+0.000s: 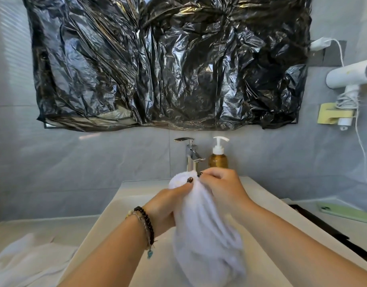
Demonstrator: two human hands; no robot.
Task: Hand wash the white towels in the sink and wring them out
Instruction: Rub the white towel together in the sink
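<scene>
Both hands raised close together, left hand gripping, right hand pinching

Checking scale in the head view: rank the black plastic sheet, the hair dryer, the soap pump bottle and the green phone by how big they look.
1. black plastic sheet, by far the largest.
2. hair dryer and green phone: look alike; the dryer is cut off at the frame edge, so unranked.
3. soap pump bottle, smallest.

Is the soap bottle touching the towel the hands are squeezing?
Cannot tell. In the head view the right hand covers the soap bottle's base, hiding any gap between it and the white towel.
</scene>
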